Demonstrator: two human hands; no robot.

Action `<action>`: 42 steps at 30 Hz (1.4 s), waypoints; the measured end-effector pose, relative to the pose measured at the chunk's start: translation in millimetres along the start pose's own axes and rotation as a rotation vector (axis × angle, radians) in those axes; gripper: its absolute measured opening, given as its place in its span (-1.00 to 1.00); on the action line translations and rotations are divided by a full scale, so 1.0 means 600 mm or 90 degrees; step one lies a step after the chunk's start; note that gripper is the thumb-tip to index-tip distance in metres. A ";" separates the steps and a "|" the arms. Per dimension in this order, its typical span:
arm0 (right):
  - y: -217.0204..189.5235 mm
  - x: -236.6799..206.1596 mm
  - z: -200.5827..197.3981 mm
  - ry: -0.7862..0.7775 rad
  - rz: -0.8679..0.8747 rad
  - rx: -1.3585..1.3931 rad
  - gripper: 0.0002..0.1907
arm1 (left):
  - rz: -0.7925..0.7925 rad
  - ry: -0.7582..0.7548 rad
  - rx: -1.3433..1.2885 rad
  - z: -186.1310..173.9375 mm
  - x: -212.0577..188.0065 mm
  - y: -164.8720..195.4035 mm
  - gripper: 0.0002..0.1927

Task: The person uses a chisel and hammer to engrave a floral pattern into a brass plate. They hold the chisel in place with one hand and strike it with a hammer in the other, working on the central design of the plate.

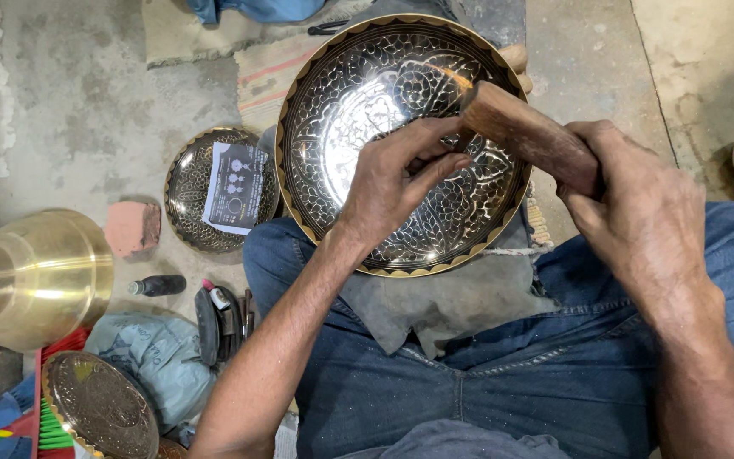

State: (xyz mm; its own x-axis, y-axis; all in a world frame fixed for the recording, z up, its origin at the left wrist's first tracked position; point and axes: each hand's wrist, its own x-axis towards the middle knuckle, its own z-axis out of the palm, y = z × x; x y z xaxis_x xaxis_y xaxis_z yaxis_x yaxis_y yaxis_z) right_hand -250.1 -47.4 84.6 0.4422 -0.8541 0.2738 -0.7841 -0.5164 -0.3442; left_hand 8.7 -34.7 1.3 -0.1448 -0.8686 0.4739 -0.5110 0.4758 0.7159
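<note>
right hand (639,212) clenched round wooden handle (528,136), over engraved bowl (401,144); left hand (392,183) fingers pinched above bowl centre, grasp unclear; smaller dish (218,189) left of bowl.

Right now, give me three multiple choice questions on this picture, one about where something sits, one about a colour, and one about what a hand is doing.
1. Where does the small engraved plate lie?
A. On the floor left of the large engraved bowl
B. Inside the bowl
C. On the right knee

2. What colour are the trousers?
A. White
B. Blue
C. Green

3. What is the right hand doing?
A. Resting open on the floor
B. Holding a bottle
C. Gripping a wooden tool over the bowl

Answers:
1 A, the plate rests on the concrete beside the bowl's left rim.
2 B, the denim on both legs is blue.
3 C, its fingers wrap the wooden handle, while the left hand pinches near its tip.
</note>
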 end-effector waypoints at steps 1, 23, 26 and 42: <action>0.003 0.000 0.002 0.002 0.001 -0.011 -0.50 | 0.000 0.001 -0.004 0.000 0.000 0.000 -0.62; 0.033 -0.007 0.017 0.082 -0.066 -0.037 -0.79 | -0.015 0.000 0.030 0.000 0.001 0.002 -0.61; 0.027 -0.003 0.015 0.078 0.017 0.074 -0.74 | 0.011 0.010 0.021 -0.001 0.003 0.002 -0.62; 0.046 -0.017 0.029 -0.025 -0.006 -0.102 -0.72 | 0.043 0.014 0.042 -0.004 0.002 0.003 -0.62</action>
State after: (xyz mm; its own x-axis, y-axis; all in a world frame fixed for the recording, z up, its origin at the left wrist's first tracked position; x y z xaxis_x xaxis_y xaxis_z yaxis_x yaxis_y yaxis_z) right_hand -268.6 -53.8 56.5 0.4637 -0.8529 0.2401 -0.8380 -0.5101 -0.1936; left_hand 9.5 -34.4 4.2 -0.1618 -0.8313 0.5318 -0.5552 0.5222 0.6473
